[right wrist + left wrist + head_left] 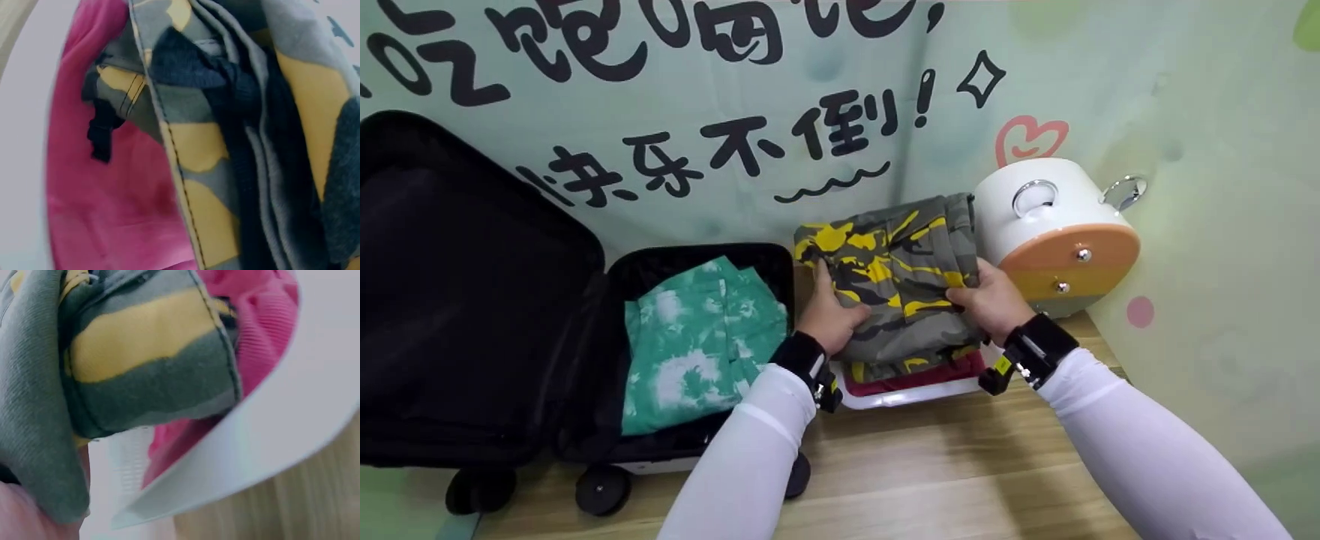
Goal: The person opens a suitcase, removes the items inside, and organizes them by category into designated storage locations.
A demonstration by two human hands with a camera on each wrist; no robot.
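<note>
Both hands grip a folded grey, black and yellow camouflage garment (pixel 911 262) over a white basket (pixel 915 394). My left hand (pixel 832 315) holds its left side, thumb on top; my right hand (pixel 997 300) holds the right side the same way, with the fingers of both hidden underneath. Beneath the bundle, a red-pink cloth (pixel 118 191) lies inside the basket. In the left wrist view a folded flap of the camouflage garment (pixel 152 354) hangs against the basket wall (pixel 253 433). Layered edges and a dark strap (pixel 101 132) show in the right wrist view.
To the left, an open black suitcase (pixel 780 259) on wheels holds a folded green and white garment (pixel 697 341); its raised lid (pixel 450 300) leans back. A white and orange round-fronted drawer box (pixel 1057 217) stands at right. A printed wall (pixel 870 67) closes off the back.
</note>
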